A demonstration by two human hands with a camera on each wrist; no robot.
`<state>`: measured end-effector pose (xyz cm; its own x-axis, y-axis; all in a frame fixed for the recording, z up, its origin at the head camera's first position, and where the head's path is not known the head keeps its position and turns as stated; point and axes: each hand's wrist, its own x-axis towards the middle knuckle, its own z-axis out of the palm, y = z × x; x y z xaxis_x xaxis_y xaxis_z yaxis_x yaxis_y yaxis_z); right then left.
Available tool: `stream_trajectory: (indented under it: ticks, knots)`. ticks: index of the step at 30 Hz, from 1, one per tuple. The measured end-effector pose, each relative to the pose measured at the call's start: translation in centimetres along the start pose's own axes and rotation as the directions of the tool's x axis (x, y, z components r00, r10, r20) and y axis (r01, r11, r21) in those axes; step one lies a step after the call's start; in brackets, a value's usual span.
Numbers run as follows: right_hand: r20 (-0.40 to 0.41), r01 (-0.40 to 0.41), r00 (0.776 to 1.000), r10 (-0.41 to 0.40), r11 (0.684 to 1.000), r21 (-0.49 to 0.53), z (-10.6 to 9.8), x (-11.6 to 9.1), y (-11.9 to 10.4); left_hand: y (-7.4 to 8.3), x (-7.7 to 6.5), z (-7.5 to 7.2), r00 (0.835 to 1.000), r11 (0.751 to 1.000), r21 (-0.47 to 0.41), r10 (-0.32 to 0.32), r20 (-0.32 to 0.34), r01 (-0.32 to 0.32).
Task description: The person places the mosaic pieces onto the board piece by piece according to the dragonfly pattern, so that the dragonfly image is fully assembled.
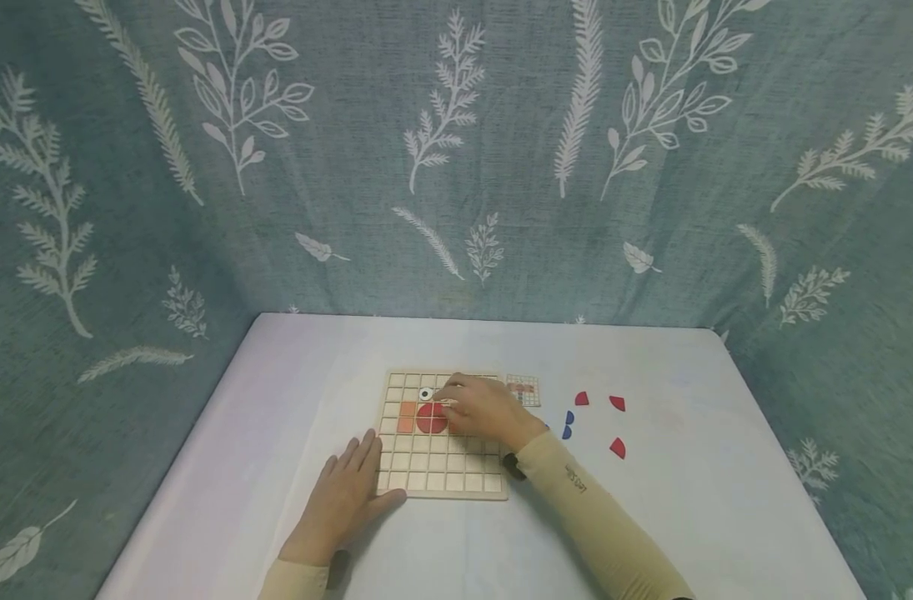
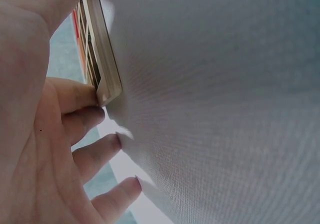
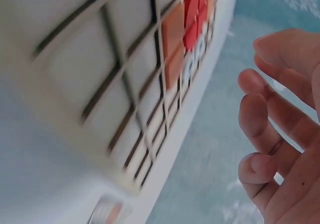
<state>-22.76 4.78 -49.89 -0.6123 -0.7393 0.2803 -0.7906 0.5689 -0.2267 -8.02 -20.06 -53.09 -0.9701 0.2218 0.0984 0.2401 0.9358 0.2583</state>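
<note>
A square wooden grid board (image 1: 441,482) lies on the table. Its upper cells hold an orange piece (image 1: 406,417), a red circle of several pieces (image 1: 431,418) and a white round eye piece (image 1: 425,393). A second orange piece (image 3: 173,46) and another eye piece beside the first show in the right wrist view. My left hand (image 1: 343,493) rests at the board's near left corner, fingers straight, thumb along the near edge. Over the board's upper right part is my right hand (image 1: 482,408), fingers loosely bent and apart, with nothing between them; it hides part of the board.
A small pattern card (image 1: 533,400) lies beyond the board's right edge. To the right are blue half-round pieces (image 1: 567,432) and several red quarter pieces (image 1: 617,448), all on the white table (image 1: 696,500). A leaf-patterned curtain (image 1: 456,250) surrounds the table's back and sides.
</note>
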Motion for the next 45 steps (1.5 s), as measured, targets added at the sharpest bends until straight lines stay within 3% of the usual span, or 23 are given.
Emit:
stream_trajectory:
  ticks: [9, 20, 30, 37, 40, 45]
  knots:
    - [-0.073, -0.211, 0.974, 0.213, 0.977, 0.033, -2.8, -5.2, 2.9, 0.0, 0.1, 0.0, 1.0, 1.0, 0.005, -0.013, 0.015, 0.013]
    - [-0.163, -0.288, 0.942, 0.292, 0.956, 0.045, -4.8, -10.7, 6.9, 0.0, 0.2, 0.2, 1.0, 1.0, 0.001, -0.011, 0.012, 0.011]
    - [-0.12, -0.448, 0.886, 0.447, 0.894, 0.02, -6.5, -14.6, 10.7, 0.0, 0.2, 0.2, 1.0, 1.0, 0.005, -0.006, 0.01, 0.006]
    - [0.001, -0.547, 0.837, 0.548, 0.835, 0.053, -6.5, -16.1, 11.7, 0.0, 0.2, 0.0, 1.0, 1.0, 0.01, -0.005, 0.006, 0.005]
    - [0.051, -0.538, 0.843, 0.536, 0.842, 0.044, -6.2, -16.1, 11.8, 0.1, 0.2, 0.0, 1.0, 1.0, 0.011, -0.002, 0.005, 0.002]
    - [0.054, -0.463, 0.886, 0.461, 0.886, 0.023, -5.6, -15.7, 12.3, 0.0, 0.2, 0.0, 1.0, 1.0, 0.008, -0.008, 0.018, 0.008]
